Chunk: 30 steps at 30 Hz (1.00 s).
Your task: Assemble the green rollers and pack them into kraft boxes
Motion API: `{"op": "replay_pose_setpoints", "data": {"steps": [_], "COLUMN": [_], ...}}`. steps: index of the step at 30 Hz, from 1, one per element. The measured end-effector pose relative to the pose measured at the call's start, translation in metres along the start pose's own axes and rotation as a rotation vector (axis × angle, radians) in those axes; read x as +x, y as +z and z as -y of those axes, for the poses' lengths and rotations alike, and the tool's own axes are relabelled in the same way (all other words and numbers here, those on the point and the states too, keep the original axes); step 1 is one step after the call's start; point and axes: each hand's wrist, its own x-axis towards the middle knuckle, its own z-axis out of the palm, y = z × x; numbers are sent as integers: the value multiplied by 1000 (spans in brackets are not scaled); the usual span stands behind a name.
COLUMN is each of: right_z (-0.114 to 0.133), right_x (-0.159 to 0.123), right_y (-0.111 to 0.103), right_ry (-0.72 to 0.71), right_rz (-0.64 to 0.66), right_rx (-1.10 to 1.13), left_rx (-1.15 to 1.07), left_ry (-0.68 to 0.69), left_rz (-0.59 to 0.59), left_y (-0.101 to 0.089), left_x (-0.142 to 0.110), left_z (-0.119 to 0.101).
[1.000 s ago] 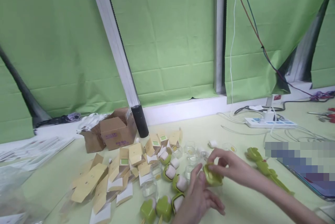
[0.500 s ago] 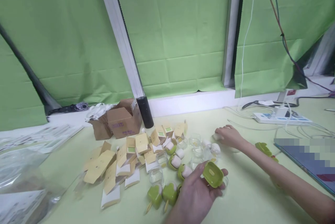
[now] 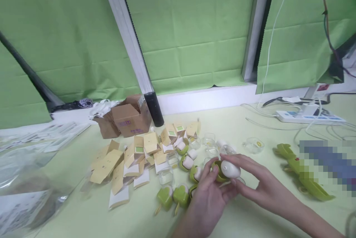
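My left hand [image 3: 207, 197] is closed around a small green case cover [image 3: 219, 173], its open side facing right. In my right hand [image 3: 260, 184], a smooth white rounded case [image 3: 231, 169] is pinched between thumb and fingers. It sits at the mouth of the green cover, partly overlapping it; how deep it is in cannot be seen. Just left of my left hand are several green covers with white pieces in them, such as a green cover [image 3: 164, 198] with a yellow stick-like tab. Clear plastic shells [image 3: 209, 139] lie beyond my hands.
Folded yellow card boxes [image 3: 107, 167] spread over the table's left-middle. Behind them stand a cardboard box [image 3: 130, 121] and a black cylinder [image 3: 154, 109]. Plastic bags [image 3: 22, 178] lie at far left. At right are green pieces [image 3: 303, 173], a power strip [image 3: 308, 117] and loose cables.
My right hand has come back from the far right-middle of the table with the white case, bringing it to the green cover in my left hand. The view has turned slightly.
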Motion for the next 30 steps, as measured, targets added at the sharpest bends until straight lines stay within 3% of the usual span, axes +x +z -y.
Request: {"op": "replay_pose_setpoints", "data": {"steps": [7, 16, 23, 30], "right_z": [-4, -5, 5, 7], "right_x": [-2, -9, -8, -10], "right_y": [9, 19, 24, 27], "right_ry": [-131, -149, -192, -211], "right_rz": [-9, -80, -82, -40], "right_rx": [-80, -83, -58, -37], "left_rx": [-122, -117, -140, -145], "left_ry": [-94, -76, -128, -121], "left_rz": [-97, -51, -129, -194], "left_y": [-7, -5, 1, -6], "left_x": [8, 5, 4, 1], "left_z": [4, 10, 15, 15]}}
